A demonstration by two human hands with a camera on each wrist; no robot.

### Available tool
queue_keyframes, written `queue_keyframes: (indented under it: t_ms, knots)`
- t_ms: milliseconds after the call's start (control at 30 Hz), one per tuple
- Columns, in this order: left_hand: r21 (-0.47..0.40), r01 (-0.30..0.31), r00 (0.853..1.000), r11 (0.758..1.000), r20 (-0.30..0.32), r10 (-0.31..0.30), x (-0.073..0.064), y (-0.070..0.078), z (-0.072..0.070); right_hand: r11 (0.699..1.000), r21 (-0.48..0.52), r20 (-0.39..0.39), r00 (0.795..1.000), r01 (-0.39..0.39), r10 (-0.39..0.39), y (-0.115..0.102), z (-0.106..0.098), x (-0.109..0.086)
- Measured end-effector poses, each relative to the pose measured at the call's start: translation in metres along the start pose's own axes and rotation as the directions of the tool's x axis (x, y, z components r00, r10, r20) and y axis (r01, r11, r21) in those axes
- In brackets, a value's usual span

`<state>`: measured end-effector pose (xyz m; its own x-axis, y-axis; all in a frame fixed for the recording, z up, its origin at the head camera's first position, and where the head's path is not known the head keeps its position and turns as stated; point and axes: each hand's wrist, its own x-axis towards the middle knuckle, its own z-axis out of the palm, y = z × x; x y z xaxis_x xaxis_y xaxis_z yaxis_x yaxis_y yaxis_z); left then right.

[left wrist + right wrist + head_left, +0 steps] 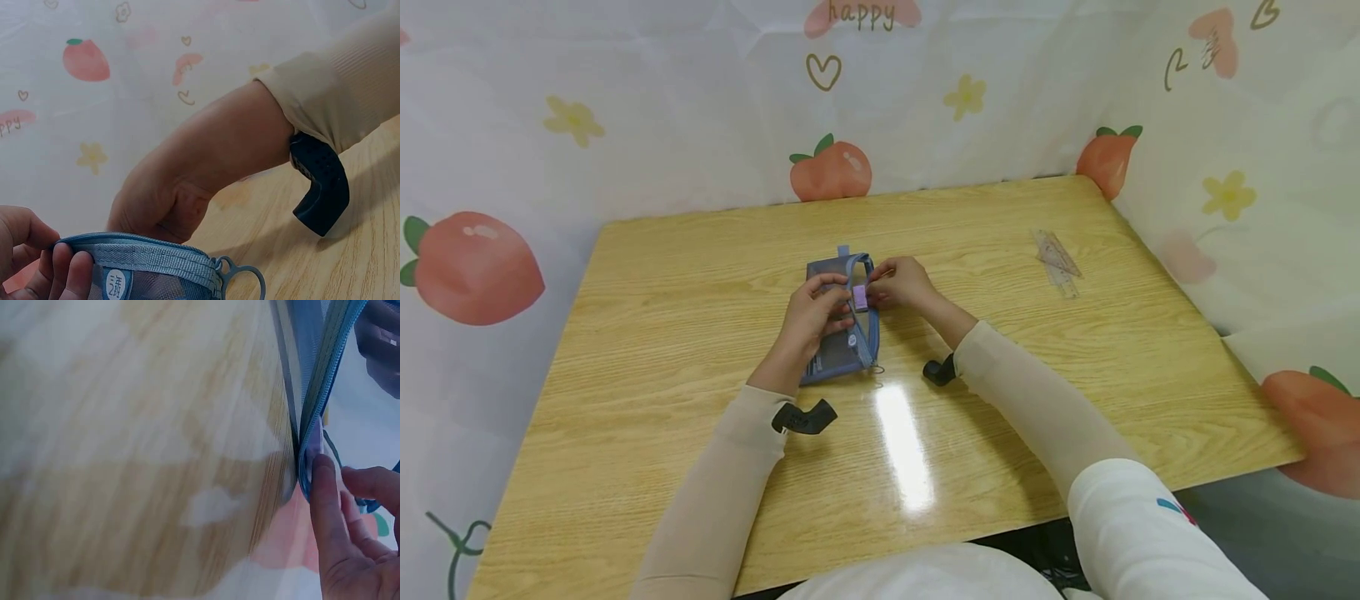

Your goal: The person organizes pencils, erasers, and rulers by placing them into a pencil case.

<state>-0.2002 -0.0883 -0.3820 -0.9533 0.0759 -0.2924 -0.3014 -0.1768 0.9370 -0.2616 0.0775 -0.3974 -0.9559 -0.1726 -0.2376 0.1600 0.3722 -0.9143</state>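
A blue mesh zip pouch [835, 354] lies on the table with its zip undone and its mouth gaping to the right. My left hand [816, 317] rests across it and pinches the near side of the mouth, as the left wrist view also shows. Inside the opening sits a small purple block [861, 297]. My right hand [902, 283] is at the mouth's right side, its fingers loosely bent. In the right wrist view one fingertip [324, 464] touches the block's edge beside the zip, and another finger stands apart from it.
A ring-shaped zip pull [247, 278] hangs off the pouch's near end. Clear plastic rulers [1058, 262], one a triangle, lie overlapping at the table's right. Black curved pieces [805, 418] are worn at both wrists. A printed cloth [700, 108] stands behind the wooden table [700, 275].
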Motion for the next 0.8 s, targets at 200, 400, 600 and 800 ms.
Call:
queue_keyframes:
  t_ms: [200,400,600,800]
  knots:
    - [-0.007,-0.003,1.000,1.000,0.001,0.003,0.000,-0.001,0.000,0.997,-0.008,0.025,0.997,0.079,-0.079,-0.003,-0.018,-0.010]
    - [-0.021,-0.005,1.000,1.000,-0.001,0.005,0.001,0.000,0.000,0.992,-0.111,-0.062,0.996,0.058,-0.065,0.006,-0.085,-0.007]
    - [-0.016,-0.008,1.000,1.000,-0.007,0.008,0.001,0.001,0.000,0.940,-0.331,-0.243,0.970,-0.080,-0.003,0.024,-0.172,-0.007]
    - [-0.020,-0.004,1.000,1.000,-0.007,0.004,0.000,0.001,0.000,0.824,-0.508,-0.371,0.927,-0.250,0.052,0.042,-0.227,-0.021]
